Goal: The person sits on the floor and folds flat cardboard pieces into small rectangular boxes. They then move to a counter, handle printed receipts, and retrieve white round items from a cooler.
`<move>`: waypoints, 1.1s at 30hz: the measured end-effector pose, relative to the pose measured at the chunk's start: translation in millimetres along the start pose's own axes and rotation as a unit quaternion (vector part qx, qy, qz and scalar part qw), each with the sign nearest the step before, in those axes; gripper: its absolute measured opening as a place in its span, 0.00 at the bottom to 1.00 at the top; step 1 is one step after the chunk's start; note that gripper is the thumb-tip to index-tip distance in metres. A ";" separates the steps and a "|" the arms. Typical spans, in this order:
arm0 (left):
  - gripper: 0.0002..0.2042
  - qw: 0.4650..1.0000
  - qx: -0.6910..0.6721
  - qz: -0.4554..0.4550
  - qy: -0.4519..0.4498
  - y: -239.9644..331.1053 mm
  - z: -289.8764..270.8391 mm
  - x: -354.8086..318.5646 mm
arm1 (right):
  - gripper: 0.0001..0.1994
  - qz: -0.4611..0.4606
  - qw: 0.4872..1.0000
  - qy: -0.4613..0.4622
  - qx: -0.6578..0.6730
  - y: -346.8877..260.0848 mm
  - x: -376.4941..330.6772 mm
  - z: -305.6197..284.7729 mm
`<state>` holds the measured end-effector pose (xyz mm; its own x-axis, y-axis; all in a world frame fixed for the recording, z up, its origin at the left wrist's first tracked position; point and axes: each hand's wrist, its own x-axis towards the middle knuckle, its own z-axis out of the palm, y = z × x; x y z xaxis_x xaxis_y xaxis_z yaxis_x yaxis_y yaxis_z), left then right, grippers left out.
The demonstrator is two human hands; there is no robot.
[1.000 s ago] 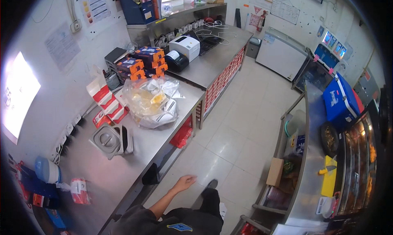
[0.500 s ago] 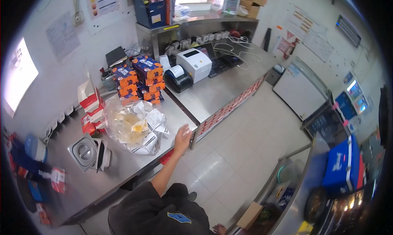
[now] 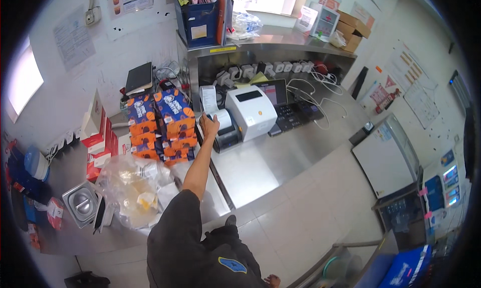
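White paper strip, just beyond L grip at blk printer, long axis pointing away; R grip farther; can't tell either's closure.

R hand partly cut off @ btm edge, blue box likewise.

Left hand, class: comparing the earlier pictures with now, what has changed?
The left hand has moved forward from above the floor to the black printer; whether it grips anything is unclear. The white printer and stacked boxes stayed in place.
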<state>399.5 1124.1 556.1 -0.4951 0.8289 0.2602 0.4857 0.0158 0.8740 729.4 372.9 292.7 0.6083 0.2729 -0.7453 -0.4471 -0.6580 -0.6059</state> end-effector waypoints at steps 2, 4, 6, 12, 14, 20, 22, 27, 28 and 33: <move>0.33 0.982 0.139 -0.079 -0.104 -9.3 10.3 36.2 | 0.11 0.071 0.997 -0.003 -0.021 -5.6 6.2 38.2; 0.34 0.966 0.208 -0.110 -0.107 -33.0 5.6 69.2 | 0.11 0.101 0.994 -0.007 -0.050 -26.1 12.5 73.4; 0.35 0.950 0.218 -0.154 -0.161 -25.2 25.0 77.1 | 0.11 0.103 0.993 0.016 -0.053 -48.2 16.4 78.0; 0.31 0.994 -0.019 -0.075 -0.083 -6.9 32.2 125.8 | 0.07 -0.118 0.989 -0.073 -0.055 -175.2 58.8 81.0; 0.31 0.943 -0.320 -0.077 -0.050 18.6 7.5 113.8 | 0.08 -0.194 0.977 -0.084 -0.012 -250.1 43.3 122.3; 0.34 0.878 -0.465 0.038 -0.111 155.1 -79.4 -25.5 | 0.21 -0.377 0.875 -0.279 -0.125 -494.6 8.7 223.6; 0.34 0.895 -0.417 0.071 -0.146 155.6 -97.5 -88.8 | 0.25 -0.495 0.760 -0.382 -0.176 -556.9 -45.4 276.7; 0.15 0.876 -0.187 0.243 -0.374 182.9 -113.8 -178.5 | 0.23 -0.305 0.709 -0.609 -0.182 -594.9 -131.8 354.2; 0.13 0.871 -0.199 0.257 -0.368 182.2 -108.1 -183.6 | 0.22 -0.334 0.681 -0.629 -0.169 -588.4 -131.3 351.0; 0.11 0.954 -0.247 0.168 -0.009 123.2 -93.9 -188.4 | 0.16 -0.724 0.418 -0.481 -0.264 -579.0 -117.3 345.2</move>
<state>485.0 917.4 653.2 -0.3569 0.7503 0.5565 0.2141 -0.5142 0.8305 690.6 964.1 634.9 -0.6688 0.6412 0.3762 0.2935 0.6926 -0.6589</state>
